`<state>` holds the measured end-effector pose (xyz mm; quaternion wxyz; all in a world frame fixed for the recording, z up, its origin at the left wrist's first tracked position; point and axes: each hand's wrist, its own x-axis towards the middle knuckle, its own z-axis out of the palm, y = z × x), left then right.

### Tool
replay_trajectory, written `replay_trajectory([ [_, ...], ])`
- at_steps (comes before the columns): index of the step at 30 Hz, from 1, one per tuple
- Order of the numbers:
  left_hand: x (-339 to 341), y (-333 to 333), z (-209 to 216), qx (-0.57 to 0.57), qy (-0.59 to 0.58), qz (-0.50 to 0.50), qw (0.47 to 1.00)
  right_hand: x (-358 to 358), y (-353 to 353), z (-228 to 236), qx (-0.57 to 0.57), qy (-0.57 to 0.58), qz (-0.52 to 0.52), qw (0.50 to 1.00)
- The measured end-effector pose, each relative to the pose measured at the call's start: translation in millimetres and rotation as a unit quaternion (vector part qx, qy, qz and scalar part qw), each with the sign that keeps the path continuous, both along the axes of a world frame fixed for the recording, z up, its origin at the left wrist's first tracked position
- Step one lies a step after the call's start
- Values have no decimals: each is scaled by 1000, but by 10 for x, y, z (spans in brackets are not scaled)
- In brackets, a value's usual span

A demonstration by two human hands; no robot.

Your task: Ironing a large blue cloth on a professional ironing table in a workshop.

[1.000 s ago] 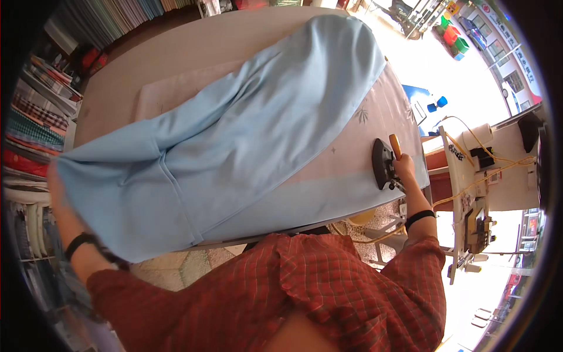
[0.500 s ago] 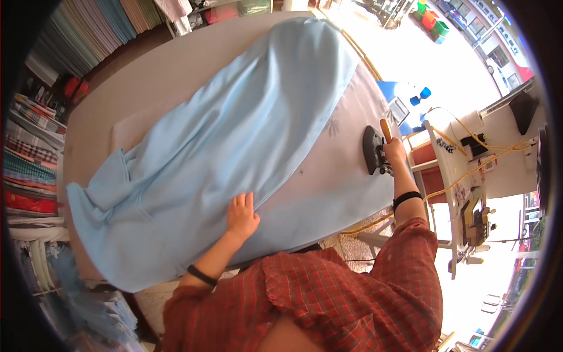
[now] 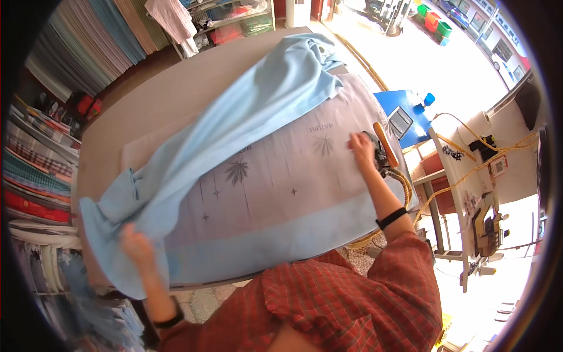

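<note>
Light blue cloth (image 3: 234, 120) lies bunched in long folds across the padded grey table, from the far end down to the near left corner. My left hand (image 3: 138, 246) is over its near left end; motion smears the fingers, so whether they grip the cloth cannot be told. Toward the table's right side stands a dark iron with an orange handle (image 3: 385, 144). Just left of the iron is my right hand (image 3: 361, 148), off the handle, with its fingers apart and nothing visible in them.
Printed palm shapes mark the grey table cover (image 3: 275, 170). A yellow hose (image 3: 404, 183) runs from the iron. Beyond the right edge are a blue stand (image 3: 387, 105) and a sewing machine (image 3: 488, 226). Shelves of folded fabric (image 3: 41, 176) line the left.
The blue cloth has been drawn back to the left, baring the table cover. My left hand has moved left toward the near corner. My right hand has let go of the iron.
</note>
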<state>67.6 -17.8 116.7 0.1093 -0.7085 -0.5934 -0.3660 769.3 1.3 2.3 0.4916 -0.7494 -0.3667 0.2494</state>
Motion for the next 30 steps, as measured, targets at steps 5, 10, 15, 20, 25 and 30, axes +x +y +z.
replay_trajectory([
  [5, -1350, -579, 1253, 39, -56, 211, 975, -863, 541, -482, -37, 384, 87, 918],
  [10, -2885, -1363, 1940, 64, 103, 369, 921, -1782, 838, -576, 148, 659, 138, 725],
  [15, -3694, -1784, 2262, 51, 44, 423, 904, -3038, 385, -561, 247, 705, 174, 641],
  [20, -4404, -1748, 2207, 63, 79, 431, 896, -3702, -46, -613, 193, 731, 173, 631],
  [25, -5051, -1189, 1936, 100, 93, 411, 901, -3704, -501, -499, 77, 712, 179, 674],
  [30, -4493, -168, 1532, 4, -6, 297, 955, -3250, -1586, -197, -62, 638, 102, 761],
])
